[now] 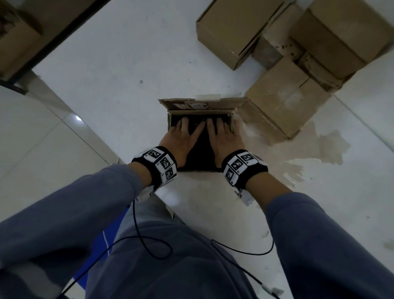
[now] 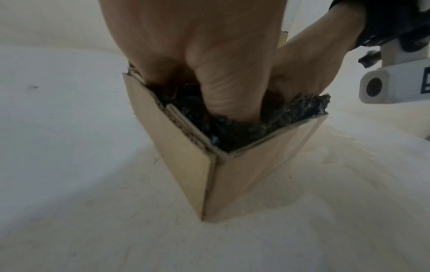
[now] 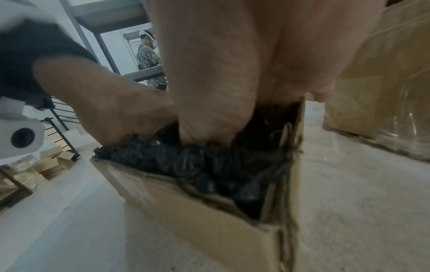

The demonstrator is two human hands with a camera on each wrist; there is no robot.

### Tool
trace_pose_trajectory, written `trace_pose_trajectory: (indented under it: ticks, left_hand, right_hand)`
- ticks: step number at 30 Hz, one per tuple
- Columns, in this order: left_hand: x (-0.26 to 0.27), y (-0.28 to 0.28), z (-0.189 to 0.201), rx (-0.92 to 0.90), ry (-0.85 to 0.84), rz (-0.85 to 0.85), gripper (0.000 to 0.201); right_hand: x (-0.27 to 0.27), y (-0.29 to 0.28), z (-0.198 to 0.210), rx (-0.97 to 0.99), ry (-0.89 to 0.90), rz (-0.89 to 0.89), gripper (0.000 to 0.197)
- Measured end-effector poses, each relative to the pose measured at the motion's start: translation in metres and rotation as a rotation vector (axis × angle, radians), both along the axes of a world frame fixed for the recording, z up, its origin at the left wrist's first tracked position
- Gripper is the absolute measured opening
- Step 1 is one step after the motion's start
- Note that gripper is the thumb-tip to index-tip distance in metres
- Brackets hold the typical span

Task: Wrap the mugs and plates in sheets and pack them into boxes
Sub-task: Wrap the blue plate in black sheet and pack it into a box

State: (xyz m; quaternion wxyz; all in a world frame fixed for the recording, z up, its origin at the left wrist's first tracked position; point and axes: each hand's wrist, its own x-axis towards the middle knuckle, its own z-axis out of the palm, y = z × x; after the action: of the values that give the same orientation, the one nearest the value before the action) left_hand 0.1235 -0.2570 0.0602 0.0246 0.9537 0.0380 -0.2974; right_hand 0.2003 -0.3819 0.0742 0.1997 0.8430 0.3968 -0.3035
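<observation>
While pressing: both hands sit in the box [image 1: 200, 108] on the worktop [image 1: 117, 70].
Left hand [image 1: 180, 138]: flat, fingers straight on black sheet [image 2: 244, 134].
Right hand [image 1: 223, 139]: likewise, seemingly flat.

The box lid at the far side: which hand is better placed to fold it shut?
Probably the right hand: its fingers lie nearest the upright lid; the left hand can keep pressing the black wrapping.

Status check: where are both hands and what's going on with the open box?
Left hand and right hand both pressing black wrapping down into open box. Lid flap standing up. Closed boxes alongside, not blocking.
</observation>
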Motion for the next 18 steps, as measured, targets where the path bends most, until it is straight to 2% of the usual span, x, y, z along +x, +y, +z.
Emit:
trace_pose_trajectory:
  ticks: [3,7,9,13,18]
  left_hand:
    - [-0.005,0.000,0.001,0.009,-0.046,0.034,0.112]
    - [-0.015,-0.008,-0.001,0.097,-0.106,0.042,0.103]
    - [-0.019,-0.011,-0.002,0.124,-0.108,0.045,0.102]
    - [-0.013,-0.011,-0.005,0.148,-0.103,0.016,0.104]
    - [-0.004,-0.011,-0.003,0.163,-0.095,0.038,0.105]
  right_hand:
    - [0.001,-0.002,-0.001,0.051,-0.016,-0.015,0.117]
    - [-0.005,-0.004,0.002,0.080,-0.106,0.000,0.086]
    - [-0.010,-0.004,0.002,0.055,-0.192,0.040,0.080]
    - [-0.014,-0.006,-0.001,0.064,-0.226,0.053,0.088]
    - [-0.001,-0.002,-0.004,0.014,-0.075,-0.010,0.107]
